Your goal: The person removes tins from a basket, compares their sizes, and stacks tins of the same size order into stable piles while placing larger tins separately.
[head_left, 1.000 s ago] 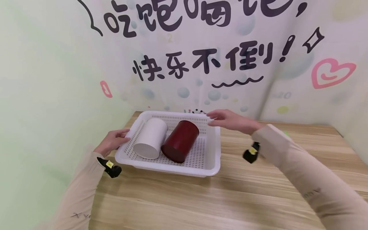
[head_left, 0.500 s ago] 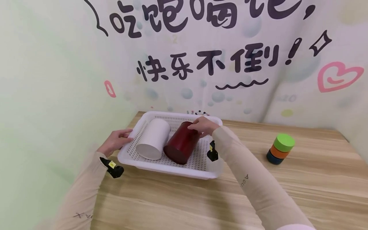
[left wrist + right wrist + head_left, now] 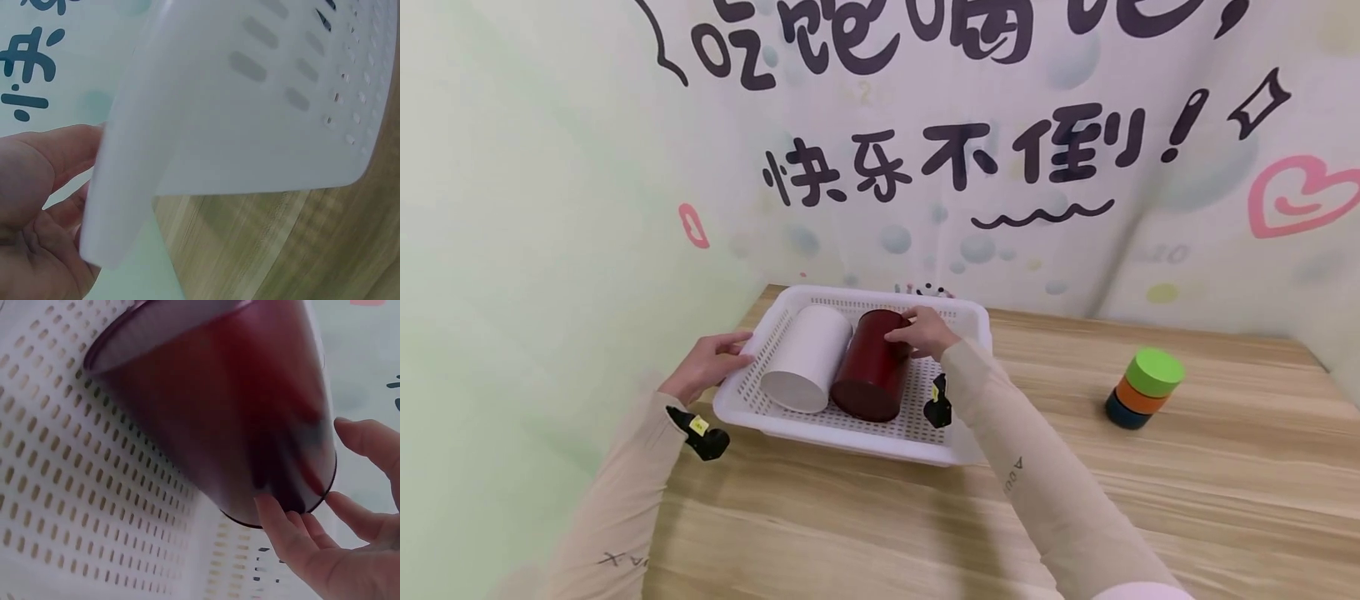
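Observation:
A white perforated basket [image 3: 880, 443] sits on the table with two cylinders lying on their sides in it: a white canister [image 3: 808, 354] on the left and a glossy dark red canister [image 3: 871, 367] beside it. My left hand [image 3: 703, 367] pinches the basket's left rim, thumb and fingers on either side of it; the wrist view shows this rim [image 3: 125, 162] close up. At the far right end of the red canister rests my right hand [image 3: 932, 332]. Its spread fingertips [image 3: 275, 512] touch the canister's side near the end edge, without wrapping round it.
To the right on the wooden table [image 3: 1075, 500] stands a small stack of round blocks, green on top [image 3: 1156, 372], orange and dark blue below. A printed wall sheet [image 3: 880, 233] rises right behind the basket; a pale green wall [image 3: 550, 292] borders the left.
My right hand has come from the basket's back right corner onto the red canister. The canister has swung slightly left, closer alongside the white one. The left hand stays on the rim.

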`<action>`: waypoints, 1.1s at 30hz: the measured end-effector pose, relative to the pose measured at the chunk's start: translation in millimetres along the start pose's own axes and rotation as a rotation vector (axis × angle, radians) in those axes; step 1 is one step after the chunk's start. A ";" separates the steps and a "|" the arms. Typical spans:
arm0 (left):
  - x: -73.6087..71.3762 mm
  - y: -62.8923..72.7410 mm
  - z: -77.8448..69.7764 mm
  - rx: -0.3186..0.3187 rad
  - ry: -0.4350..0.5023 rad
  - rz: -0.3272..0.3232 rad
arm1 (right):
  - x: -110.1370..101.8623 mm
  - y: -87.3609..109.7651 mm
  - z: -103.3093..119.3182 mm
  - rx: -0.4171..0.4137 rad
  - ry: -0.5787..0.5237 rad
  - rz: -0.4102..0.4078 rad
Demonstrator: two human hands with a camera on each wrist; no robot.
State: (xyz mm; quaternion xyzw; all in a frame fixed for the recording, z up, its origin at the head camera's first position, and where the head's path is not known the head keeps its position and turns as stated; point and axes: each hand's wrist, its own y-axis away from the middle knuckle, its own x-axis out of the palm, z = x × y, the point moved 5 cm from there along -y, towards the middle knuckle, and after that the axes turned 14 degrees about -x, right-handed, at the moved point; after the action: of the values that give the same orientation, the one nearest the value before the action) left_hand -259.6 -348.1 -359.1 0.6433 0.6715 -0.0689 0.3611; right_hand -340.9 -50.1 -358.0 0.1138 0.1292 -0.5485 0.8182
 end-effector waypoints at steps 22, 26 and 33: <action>1.7 -1.5 1.6 -0.002 0.009 0.005 | 11.3 0.3 -33.5 0.154 -0.087 0.065; 2.6 -1.2 3.8 -0.010 0.010 0.007 | 17.9 0.0 -37.1 0.183 -0.098 0.122; 1.3 -1.1 -0.1 0.015 0.011 0.001 | 24.0 2.6 -37.7 0.224 -0.124 0.193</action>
State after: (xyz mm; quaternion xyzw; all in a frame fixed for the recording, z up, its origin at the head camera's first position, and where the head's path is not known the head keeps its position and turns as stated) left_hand -260.6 -347.1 -360.2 0.6467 0.6726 -0.0700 0.3527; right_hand -333.0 -57.6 -401.5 0.1823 0.0048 -0.4841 0.8558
